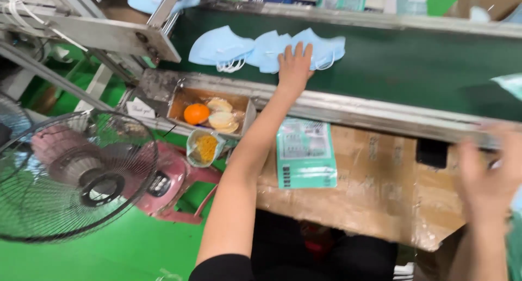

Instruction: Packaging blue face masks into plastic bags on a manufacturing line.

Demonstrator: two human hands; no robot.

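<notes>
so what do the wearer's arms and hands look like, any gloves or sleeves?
Both hands are bare, no gloves. The left hand has a bare forearm, with a short black sleeve at the upper arm. The right hand is motion-blurred; no sleeve shows on its forearm.

Upper centre, our left hand [295, 65] lies flat, fingers spread, on pale blue folded face masks [261, 50] atop the dark green conveyor belt [413, 63]. Lower right, our blurred right hand [489, 177] hovers above the brown cardboard box [375, 188].

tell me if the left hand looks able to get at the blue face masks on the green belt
Probably yes. The left hand already lies flat on the pile of blue face masks on the green conveyor belt, arm stretched over the metal rail, with nothing between them. Its fingers are spread, not closed on a mask.
</notes>
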